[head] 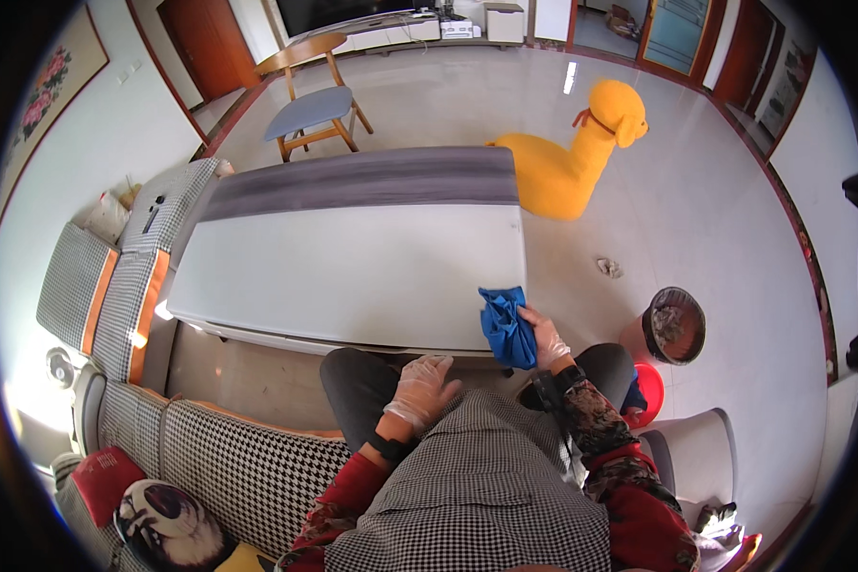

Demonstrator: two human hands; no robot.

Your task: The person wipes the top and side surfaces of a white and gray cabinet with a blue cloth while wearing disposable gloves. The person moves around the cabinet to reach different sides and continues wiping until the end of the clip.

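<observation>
A bunched blue cloth (508, 329) is in my right hand (545, 339), which wears a clear plastic glove. The cloth lies over the near right corner of a long low table (357, 272) with a white top and a grey band along its far side. My left hand (423, 390), gloved in the same clear plastic, rests near my left thigh and holds nothing; its fingers are spread a little. A checked apron covers my lap.
A lined waste bin (676, 325) and a red basin (649, 393) stand right of my knee. Crumpled tissue (609, 268) lies on the floor. Beyond the table are a yellow plush animal seat (572, 168) and a wooden chair (311, 111). A houndstooth-covered sofa (250, 457) runs along the left.
</observation>
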